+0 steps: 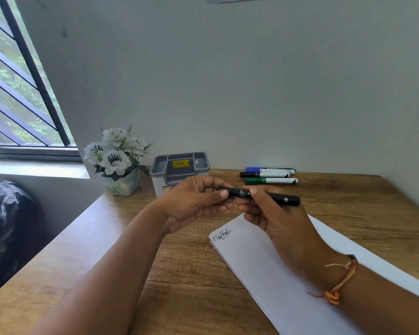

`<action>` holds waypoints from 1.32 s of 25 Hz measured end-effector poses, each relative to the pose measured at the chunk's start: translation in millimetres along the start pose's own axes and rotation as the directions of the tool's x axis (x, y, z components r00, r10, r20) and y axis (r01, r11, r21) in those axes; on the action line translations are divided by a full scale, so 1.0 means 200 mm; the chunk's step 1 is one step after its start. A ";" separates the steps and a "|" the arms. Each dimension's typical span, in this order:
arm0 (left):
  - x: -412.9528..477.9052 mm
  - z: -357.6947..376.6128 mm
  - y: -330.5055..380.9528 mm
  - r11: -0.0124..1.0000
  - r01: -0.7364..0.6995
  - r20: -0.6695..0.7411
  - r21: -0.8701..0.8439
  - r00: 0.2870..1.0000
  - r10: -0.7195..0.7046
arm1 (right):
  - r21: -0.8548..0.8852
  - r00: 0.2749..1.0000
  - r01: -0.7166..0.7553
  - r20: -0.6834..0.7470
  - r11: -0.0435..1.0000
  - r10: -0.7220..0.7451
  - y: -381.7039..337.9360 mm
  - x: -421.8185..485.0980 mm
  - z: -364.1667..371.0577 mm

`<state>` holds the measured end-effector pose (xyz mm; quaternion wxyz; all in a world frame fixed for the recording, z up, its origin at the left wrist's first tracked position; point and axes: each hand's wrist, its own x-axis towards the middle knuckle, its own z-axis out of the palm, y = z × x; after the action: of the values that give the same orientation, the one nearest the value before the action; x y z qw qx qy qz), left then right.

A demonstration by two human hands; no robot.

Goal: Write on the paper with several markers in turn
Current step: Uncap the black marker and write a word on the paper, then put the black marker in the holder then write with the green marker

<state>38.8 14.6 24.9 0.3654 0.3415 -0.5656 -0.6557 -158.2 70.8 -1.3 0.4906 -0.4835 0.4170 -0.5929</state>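
A black marker [277, 197] is held level above the wooden desk, between both hands. My left hand [194, 201] pinches its left end, which looks like the cap. My right hand [273, 218] grips the barrel near the middle. Below them lies a white sheet of paper [264, 269] with a short black handwritten word [221, 235] at its top left corner. Three more markers lie side by side near the wall: a blue marker [269, 169], a black one [264, 175] and a green marker [271, 181].
A grey desk organiser [179, 170] with a yellow sticker stands behind my left hand. A pot of white flowers [119, 163] sits at the desk's back left corner, by the window. A dark bag [5, 226] lies left of the desk.
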 end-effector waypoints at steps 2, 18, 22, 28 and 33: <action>0.00 0.01 0.00 1.000 -0.012 -0.002 -0.006 1.000 0.012 | 0.034 1.000 -0.012 -0.003 0.999 0.012 0.00 0.00 0.00; 0.00 0.00 0.07 0.920 -0.336 -0.263 -0.200 0.923 0.280 | 0.314 0.990 -0.140 0.064 0.939 0.127 -0.03 0.08 0.00; -0.01 -0.25 0.10 0.837 -0.407 -0.651 0.367 0.530 0.543 | -0.044 0.996 -0.082 -0.028 0.996 0.081 0.00 0.08 -0.04; 0.02 -0.32 0.05 0.576 -0.113 -0.525 0.809 0.302 0.796 | -0.363 0.997 0.034 0.072 0.931 -0.008 0.04 0.05 -0.02; 0.05 -0.30 -0.02 0.496 0.013 -0.430 0.868 0.519 0.739 | -0.531 0.991 0.106 0.124 0.841 -0.047 0.08 0.05 -0.02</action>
<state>85.5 -23.3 12.8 0.5242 0.5611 -0.6405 -0.0103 -160.0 57.9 -16.1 0.3334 -0.6483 0.5197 -0.4454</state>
